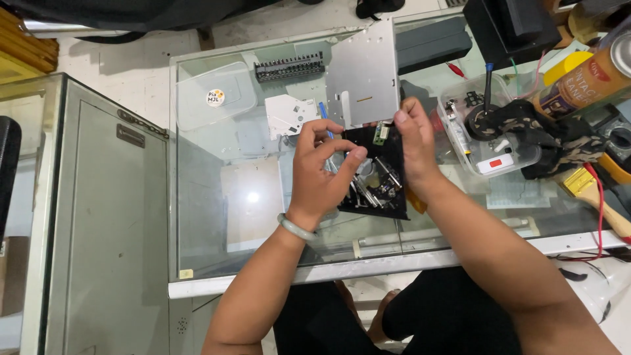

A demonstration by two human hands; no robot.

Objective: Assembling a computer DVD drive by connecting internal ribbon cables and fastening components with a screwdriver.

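At the bottom of the frame sit the person's knees in dark trousers, and both bare forearms rise from there toward the middle of the picture. The left hand point(322, 167), a pale green bangle point(297, 228) on its wrist, is curled over the black, flat, square plastic-and-metal mechanism of an opened disc drive point(388, 172); thumb and forefinger are pinched together at its upper left part, though what small piece they pinch, if any, I cannot tell. The right hand point(415, 146) grips the same mechanism by its upper right edge, fingers closed around it, and holds it tilted just above the clear glass counter top point(217, 217), centre frame.

As far as it shows, the taking apart looks well along: the shiny rails and lens sled lie bare, and a small green circuit board point(380, 133) is exposed at the top edge. The flat grey sheet-metal cover point(363, 73) lies off, just beyond the hands in the upper middle, and a small white angular metal plate point(289, 115) lies to its left. The black frame itself is still in one piece.

Farther off, a clear plastic lid with a round sticker point(215, 95) rests at upper left, and a clear plastic tub of small parts point(490, 135) stands at right.
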